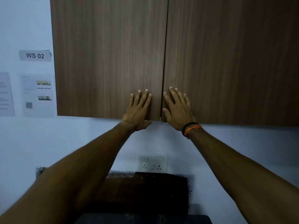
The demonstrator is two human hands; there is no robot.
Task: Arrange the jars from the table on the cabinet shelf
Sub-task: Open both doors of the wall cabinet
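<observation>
Both doors, left door [108, 59] and right door [231, 59], stand flush and block the cabinet; only a thin seam [165, 62] parts them. Open space lies beneath their lower edges.

A wall label [35, 55] left of the cabinet reads "WS 02".

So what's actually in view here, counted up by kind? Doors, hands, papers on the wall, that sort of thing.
Cabinet doors: 2, the left door and the right door, both closed
Hands: 2, the left hand and the right hand, flat on the doors
Printed sheets: 2
WS 02 label: 1
Socket plate: 1
Jars: 0 visible
Total: 8
</observation>
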